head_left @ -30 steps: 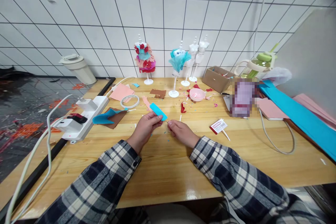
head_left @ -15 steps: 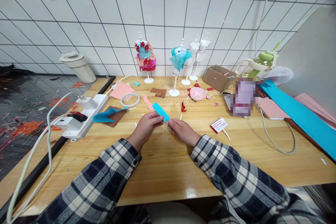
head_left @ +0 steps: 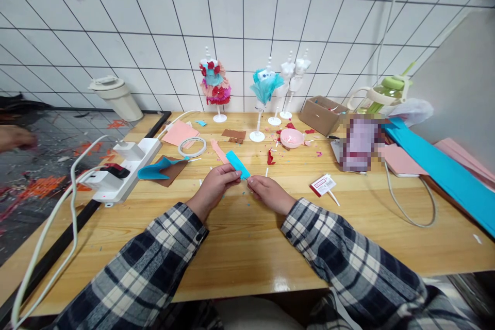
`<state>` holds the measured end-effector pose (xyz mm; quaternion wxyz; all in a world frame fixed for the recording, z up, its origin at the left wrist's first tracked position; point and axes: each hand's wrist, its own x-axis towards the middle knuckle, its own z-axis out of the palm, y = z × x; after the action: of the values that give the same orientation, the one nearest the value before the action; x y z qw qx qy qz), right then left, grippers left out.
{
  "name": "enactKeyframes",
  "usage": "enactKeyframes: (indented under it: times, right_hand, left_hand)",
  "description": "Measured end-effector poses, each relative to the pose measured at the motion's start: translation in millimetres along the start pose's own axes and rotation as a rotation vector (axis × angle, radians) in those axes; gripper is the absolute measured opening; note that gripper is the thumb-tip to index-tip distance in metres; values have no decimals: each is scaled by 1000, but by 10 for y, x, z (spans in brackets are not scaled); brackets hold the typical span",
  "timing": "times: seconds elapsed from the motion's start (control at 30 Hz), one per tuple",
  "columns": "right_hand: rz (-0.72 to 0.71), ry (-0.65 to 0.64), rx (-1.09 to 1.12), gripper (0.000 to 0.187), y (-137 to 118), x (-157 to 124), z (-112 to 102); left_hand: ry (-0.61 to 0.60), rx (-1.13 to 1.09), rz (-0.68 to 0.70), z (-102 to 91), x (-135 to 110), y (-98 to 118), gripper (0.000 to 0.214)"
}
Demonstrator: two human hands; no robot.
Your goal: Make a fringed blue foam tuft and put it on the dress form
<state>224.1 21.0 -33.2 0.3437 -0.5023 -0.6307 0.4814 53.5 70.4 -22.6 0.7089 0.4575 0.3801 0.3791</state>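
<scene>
Above the middle of the wooden table (head_left: 247,247), my left hand (head_left: 215,186) pinches the near end of a small blue paper strip (head_left: 237,163) that slants up and away. My right hand (head_left: 268,193) is closed in a pinch right next to the strip's near end; something thin may be between its fingers, too small to make out. Both sleeves are dark plaid.
Small mannequins stand at the back: one in a red and pink dress (head_left: 214,84), one in blue feathers (head_left: 264,88), two bare white ones (head_left: 291,76). A pink bowl (head_left: 291,137), tape roll (head_left: 192,147), power strip (head_left: 121,167), cardboard box (head_left: 322,115), blue and pink sheets (head_left: 441,167) and another person's hand (head_left: 14,137) are around.
My hands have drawn closer: the right-hand pinch moved up to the strip's near end. Another person's hand has appeared at the far left edge.
</scene>
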Motion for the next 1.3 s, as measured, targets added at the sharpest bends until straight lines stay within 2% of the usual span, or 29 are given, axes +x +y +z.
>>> enactKeyframes:
  times: [0.67, 0.93, 1.3]
  right_hand:
    - [-8, 3, -104, 43, -3, 4, -12]
    - [56, 76, -40, 41, -44, -47, 12]
    - [91, 67, 125, 43, -45, -39, 40]
  left_hand:
    - [2, -55, -30, 16, -10, 30, 22]
    - [68, -80, -37, 29, -5, 35, 26]
    - [57, -68, -60, 63, -38, 65, 28]
